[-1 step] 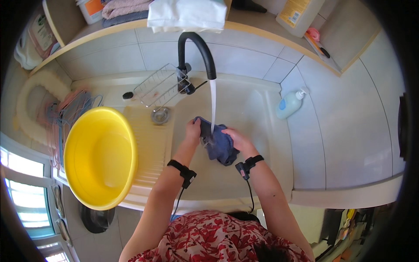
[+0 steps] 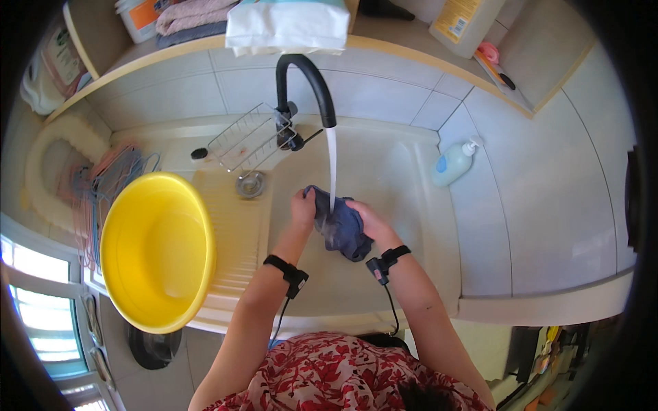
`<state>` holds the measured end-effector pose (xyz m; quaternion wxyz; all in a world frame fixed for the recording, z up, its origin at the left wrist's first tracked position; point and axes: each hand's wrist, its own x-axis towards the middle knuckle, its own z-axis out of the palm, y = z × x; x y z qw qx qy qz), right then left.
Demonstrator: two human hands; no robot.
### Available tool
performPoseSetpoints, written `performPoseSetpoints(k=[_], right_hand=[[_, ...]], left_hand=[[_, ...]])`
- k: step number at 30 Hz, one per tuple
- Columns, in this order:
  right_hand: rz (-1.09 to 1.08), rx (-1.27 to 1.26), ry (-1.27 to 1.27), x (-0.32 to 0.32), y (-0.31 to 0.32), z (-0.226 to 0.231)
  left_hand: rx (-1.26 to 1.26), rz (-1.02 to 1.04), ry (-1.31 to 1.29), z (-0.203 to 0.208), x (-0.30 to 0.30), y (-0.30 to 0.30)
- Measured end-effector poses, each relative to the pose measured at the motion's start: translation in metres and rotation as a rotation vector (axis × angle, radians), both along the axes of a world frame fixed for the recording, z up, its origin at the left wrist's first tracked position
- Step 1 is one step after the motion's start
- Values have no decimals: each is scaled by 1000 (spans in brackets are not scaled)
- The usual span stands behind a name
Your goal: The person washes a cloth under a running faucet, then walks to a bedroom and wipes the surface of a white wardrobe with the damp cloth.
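Head view: dark blue cloth (image 2: pixel 351 236) in the sink (image 2: pixel 439 257), held under the running water (image 2: pixel 333 161) from the black faucet (image 2: pixel 324 99). Left hand (image 2: pixel 303 207) pinches it at its 10 o'clock edge; right hand (image 2: pixel 370 221) grips it at 3 o'clock, fingers partly hidden. Yellow basin (image 2: pixel 159 250) at 9 o'clock from cloth, soap bottle (image 2: pixel 454 164) at 2. Vs earlier frame: shelf, faucet sit slightly lower in view; both grips unchanged.

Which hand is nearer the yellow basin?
Left. The left hand is right of the basin, gripping the left edge of the cloth; the right hand is farther right, at the cloth's opposite side.
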<state>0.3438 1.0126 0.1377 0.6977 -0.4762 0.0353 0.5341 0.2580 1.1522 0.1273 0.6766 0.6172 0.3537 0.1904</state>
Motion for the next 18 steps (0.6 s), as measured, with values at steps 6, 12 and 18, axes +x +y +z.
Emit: performPoseSetpoints(k=[6, 12, 18], right_hand=[[-285, 310, -284, -30, 5, -79], [-402, -354, -334, -65, 50, -38], [-361, -446, -426, -60, 51, -45]], left_hand=[[645, -278, 143, 34, -15, -98], [65, -19, 54, -58, 1, -26], [560, -121, 118, -40, 2, -36]])
